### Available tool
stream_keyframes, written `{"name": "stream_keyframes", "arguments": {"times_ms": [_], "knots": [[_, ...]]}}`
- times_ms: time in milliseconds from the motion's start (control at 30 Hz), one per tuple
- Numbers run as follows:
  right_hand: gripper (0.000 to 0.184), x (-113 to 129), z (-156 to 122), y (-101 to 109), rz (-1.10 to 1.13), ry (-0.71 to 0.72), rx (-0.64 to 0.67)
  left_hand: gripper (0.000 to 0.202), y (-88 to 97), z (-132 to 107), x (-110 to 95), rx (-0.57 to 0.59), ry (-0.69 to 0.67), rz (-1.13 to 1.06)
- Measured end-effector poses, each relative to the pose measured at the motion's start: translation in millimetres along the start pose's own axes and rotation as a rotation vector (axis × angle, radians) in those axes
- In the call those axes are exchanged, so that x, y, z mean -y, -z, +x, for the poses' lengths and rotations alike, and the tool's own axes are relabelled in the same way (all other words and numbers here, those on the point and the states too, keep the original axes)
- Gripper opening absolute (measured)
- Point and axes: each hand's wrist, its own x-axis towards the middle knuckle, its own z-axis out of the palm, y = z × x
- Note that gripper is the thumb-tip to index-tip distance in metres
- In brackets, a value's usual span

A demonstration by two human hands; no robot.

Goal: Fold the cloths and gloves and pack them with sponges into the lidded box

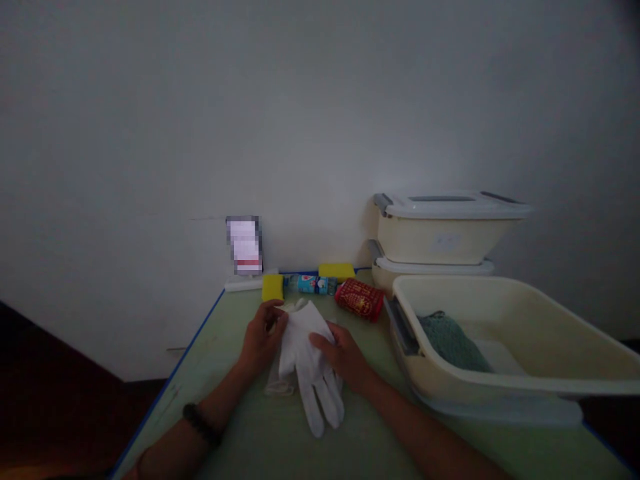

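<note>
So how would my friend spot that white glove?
Find the green table, with a big open cream tub on its right. Left of that tub, the left hand and right hand hold the glove. Its white cloth fingers set it apart from the yellow sponges behind.

Head camera, looking forward and down: table [213,353], wall [300,133].
</note>
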Motion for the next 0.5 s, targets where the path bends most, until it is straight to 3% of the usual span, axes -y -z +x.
{"name": "stream_keyframes", "arguments": {"times_ms": [167, 367, 500], "knots": [[0.025, 0.5, -1.4, 5.0, 0.040, -0.020, -0.019, 0.018, -0.5, 1.7, -0.9, 0.063, -0.050, 0.022], [0.022, 4.3, -7.3, 8.9, 0.073, -0.046, -0.003, 0.023, -4.2, -0.7, -3.3, 0.221, -0.101, 0.087], [0.020, 5.9, -9.7, 10.0, 0.069, -0.055, -0.004, 0.022, -9.3, -0.7, -2.7, 0.220, -0.115, 0.129]]}}
